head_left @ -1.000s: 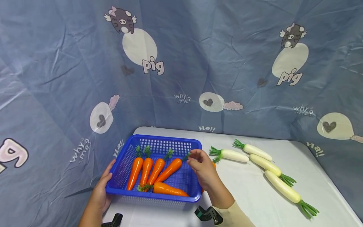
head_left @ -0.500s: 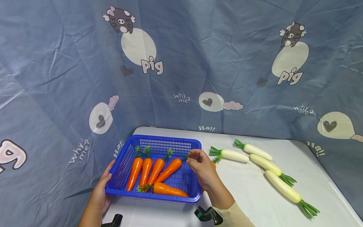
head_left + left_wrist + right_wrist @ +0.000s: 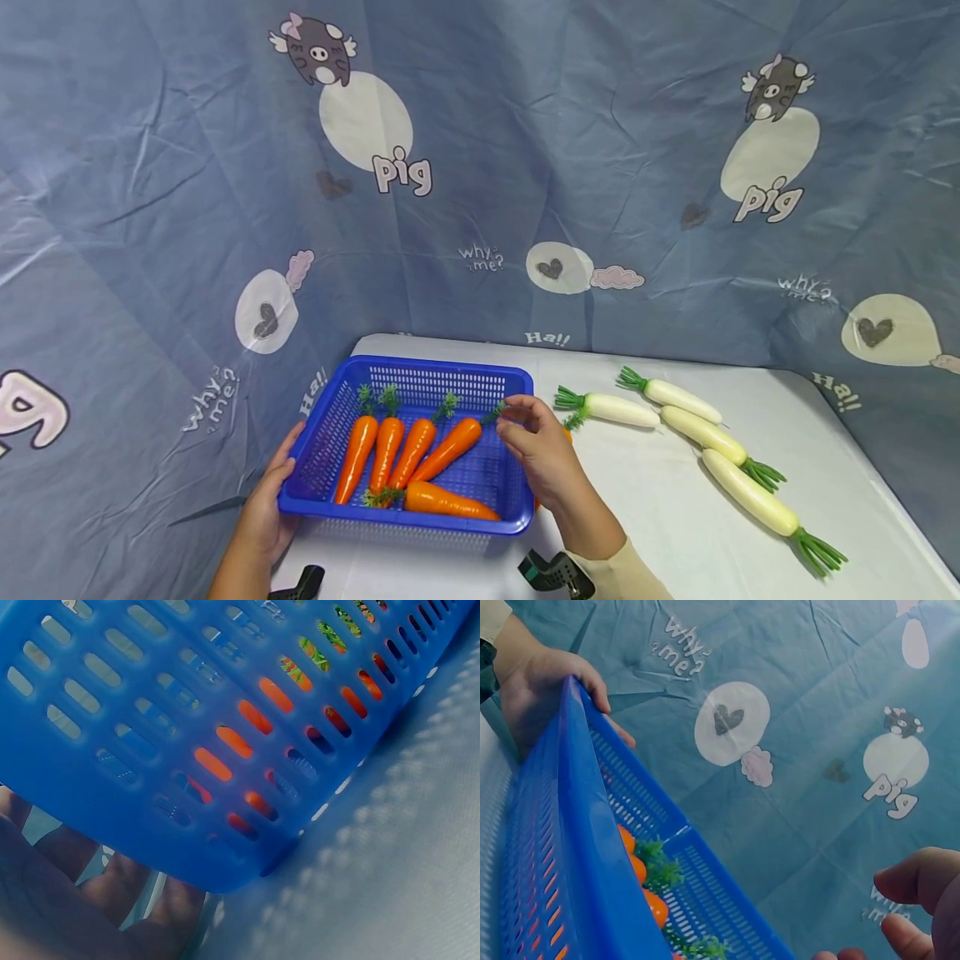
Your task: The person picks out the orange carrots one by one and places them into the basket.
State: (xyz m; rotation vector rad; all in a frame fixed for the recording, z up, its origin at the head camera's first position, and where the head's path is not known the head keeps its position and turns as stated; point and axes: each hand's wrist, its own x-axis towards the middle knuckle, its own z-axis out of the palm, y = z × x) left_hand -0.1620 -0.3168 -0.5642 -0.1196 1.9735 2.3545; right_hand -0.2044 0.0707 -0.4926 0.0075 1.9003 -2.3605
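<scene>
A blue perforated plastic basket (image 3: 405,518) stands on the table, with several orange carrots (image 3: 355,460) with green tops inside. One carrot (image 3: 453,502) lies crosswise along the near wall. At the basket's left near corner, my left hand (image 3: 264,507) holds the rim, and its fingers (image 3: 112,889) show beside the wall in the left wrist view. My right hand (image 3: 545,450) hovers by the right rim, fingers loosely bent, nothing between them. Another carrot (image 3: 567,434), mostly hidden by that hand, lies outside the basket.
Several white radishes with green tops, among them a near one (image 3: 750,493) and a far one (image 3: 621,410), lie on the white tablecloth (image 3: 637,517) to the right. A blue patterned curtain (image 3: 480,192) hangs behind and at both sides of the table.
Hardly anything differs. Both hands, the basket and the carrots keep their places; the head view has shifted very slightly.
</scene>
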